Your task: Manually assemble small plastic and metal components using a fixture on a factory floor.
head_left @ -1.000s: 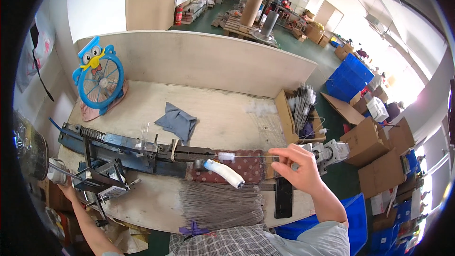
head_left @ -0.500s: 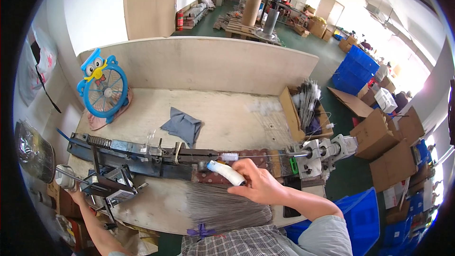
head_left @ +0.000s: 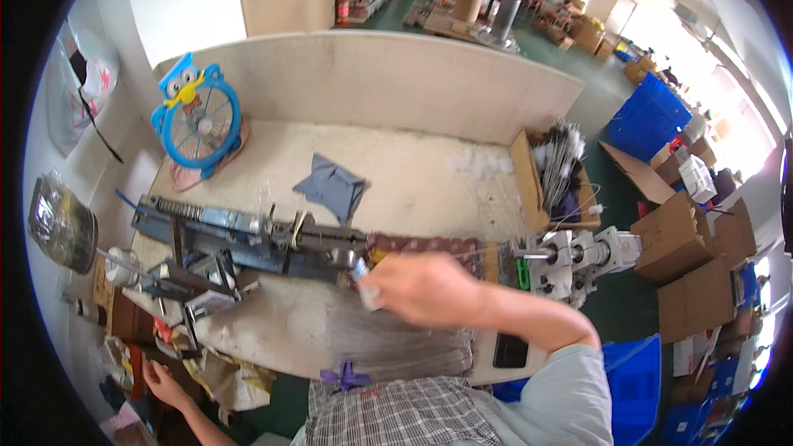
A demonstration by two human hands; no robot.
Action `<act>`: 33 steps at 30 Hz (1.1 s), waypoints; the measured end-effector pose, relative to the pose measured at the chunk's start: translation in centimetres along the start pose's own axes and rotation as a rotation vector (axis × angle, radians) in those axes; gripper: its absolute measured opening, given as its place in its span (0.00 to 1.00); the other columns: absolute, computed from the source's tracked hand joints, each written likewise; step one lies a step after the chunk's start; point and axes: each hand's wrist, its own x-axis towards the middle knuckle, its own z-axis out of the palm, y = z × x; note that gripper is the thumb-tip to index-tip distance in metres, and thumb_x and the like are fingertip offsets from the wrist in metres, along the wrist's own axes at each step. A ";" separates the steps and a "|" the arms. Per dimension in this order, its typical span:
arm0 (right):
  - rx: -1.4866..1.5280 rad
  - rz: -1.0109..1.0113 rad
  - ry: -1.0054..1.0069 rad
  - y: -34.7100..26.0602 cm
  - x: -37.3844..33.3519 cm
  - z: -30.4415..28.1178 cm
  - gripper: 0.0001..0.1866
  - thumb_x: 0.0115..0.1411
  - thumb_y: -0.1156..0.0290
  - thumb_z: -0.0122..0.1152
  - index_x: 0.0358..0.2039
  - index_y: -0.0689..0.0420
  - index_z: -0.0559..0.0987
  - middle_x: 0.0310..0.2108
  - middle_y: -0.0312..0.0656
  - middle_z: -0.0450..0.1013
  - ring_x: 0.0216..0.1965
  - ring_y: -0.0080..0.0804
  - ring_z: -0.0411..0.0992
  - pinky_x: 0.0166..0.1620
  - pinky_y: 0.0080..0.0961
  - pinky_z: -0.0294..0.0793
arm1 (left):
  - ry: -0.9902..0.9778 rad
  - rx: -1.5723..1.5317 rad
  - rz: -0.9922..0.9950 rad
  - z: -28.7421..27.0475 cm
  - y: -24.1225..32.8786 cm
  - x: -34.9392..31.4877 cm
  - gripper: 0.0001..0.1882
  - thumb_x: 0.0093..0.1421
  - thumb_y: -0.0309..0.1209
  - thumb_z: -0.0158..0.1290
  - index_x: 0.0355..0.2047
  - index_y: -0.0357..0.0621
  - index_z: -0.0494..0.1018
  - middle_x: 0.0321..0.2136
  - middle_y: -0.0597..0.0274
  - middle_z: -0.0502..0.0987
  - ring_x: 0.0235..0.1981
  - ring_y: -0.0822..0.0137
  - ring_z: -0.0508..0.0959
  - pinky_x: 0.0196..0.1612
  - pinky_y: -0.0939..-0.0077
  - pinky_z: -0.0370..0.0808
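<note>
Smeared by motion, my right hand [head_left: 428, 289] is closed round a short white tube with a blue tip [head_left: 366, 282]. It is over the near side of a long metal bench fixture [head_left: 239, 235], just above a bundle of thin grey wires [head_left: 396, 339]. The hand hides part of the fixture's middle. Down at the left, below the table edge, my left hand [head_left: 163, 383] has its fingers apart beside a reddish-brown strip [head_left: 136, 370]. A lever with a white knob [head_left: 122, 268] stands above that hand, apart from it.
A blue toy-shaped fan [head_left: 201, 125] and a grey cloth [head_left: 332, 186] are on the table. At right are a carton of wire brushes [head_left: 529, 186], a metal spindle unit [head_left: 570, 260] and a dark phone [head_left: 510, 351]. A blue bin [head_left: 632, 388] stands beside me.
My left hand has let go of the white knob and dropped lower. My right hand has moved left with the white tube, now tilted more steeply. The whole view has shifted.
</note>
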 end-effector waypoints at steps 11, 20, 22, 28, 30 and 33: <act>-0.731 0.470 -0.555 10.0 -6.5 -3.5 0.03 0.46 0.75 0.58 0.22 0.57 0.80 0.28 0.42 0.75 0.36 0.38 0.74 0.35 0.34 0.75 | -0.984 -0.298 1.046 10.5 24.8 -30.2 0.12 0.43 0.23 0.57 0.32 0.43 0.76 0.30 0.59 0.77 0.26 0.61 0.77 0.28 0.72 0.74; -0.376 0.592 0.000 11.1 -7.6 -6.8 0.10 0.55 0.64 0.56 0.26 0.57 0.78 0.26 0.50 0.74 0.33 0.48 0.74 0.34 0.40 0.74 | -1.235 -0.155 1.145 15.8 27.9 -33.6 0.05 0.48 0.26 0.57 0.28 0.42 0.76 0.27 0.63 0.74 0.27 0.62 0.76 0.28 0.71 0.74; -0.376 0.661 0.018 12.8 -8.0 -7.8 0.10 0.54 0.64 0.57 0.27 0.58 0.78 0.26 0.51 0.74 0.33 0.49 0.74 0.35 0.39 0.74 | -1.223 -0.220 1.137 16.3 28.1 -33.6 0.06 0.47 0.26 0.56 0.27 0.44 0.74 0.26 0.65 0.72 0.27 0.63 0.75 0.29 0.70 0.73; -0.451 0.845 -0.181 12.7 -6.8 -7.6 0.13 0.54 0.61 0.57 0.34 0.57 0.76 0.32 0.47 0.74 0.35 0.47 0.73 0.37 0.41 0.73 | -1.241 -0.338 1.155 18.5 29.5 -33.8 0.06 0.45 0.27 0.58 0.26 0.45 0.74 0.24 0.66 0.70 0.26 0.65 0.74 0.27 0.72 0.71; -0.409 0.610 -0.211 8.4 -6.3 -6.2 0.11 0.55 0.62 0.56 0.33 0.55 0.78 0.31 0.44 0.74 0.35 0.43 0.74 0.37 0.37 0.73 | -1.243 -0.325 1.112 18.5 29.0 -33.2 0.06 0.45 0.27 0.58 0.25 0.46 0.74 0.24 0.66 0.70 0.26 0.65 0.74 0.27 0.72 0.71; -0.163 0.487 -0.346 4.4 -7.9 -2.6 0.09 0.54 0.64 0.55 0.30 0.55 0.79 0.30 0.41 0.75 0.33 0.39 0.74 0.35 0.34 0.75 | -1.261 -0.332 1.060 18.7 29.1 -32.8 0.07 0.44 0.27 0.60 0.25 0.45 0.75 0.24 0.66 0.71 0.25 0.64 0.75 0.27 0.72 0.72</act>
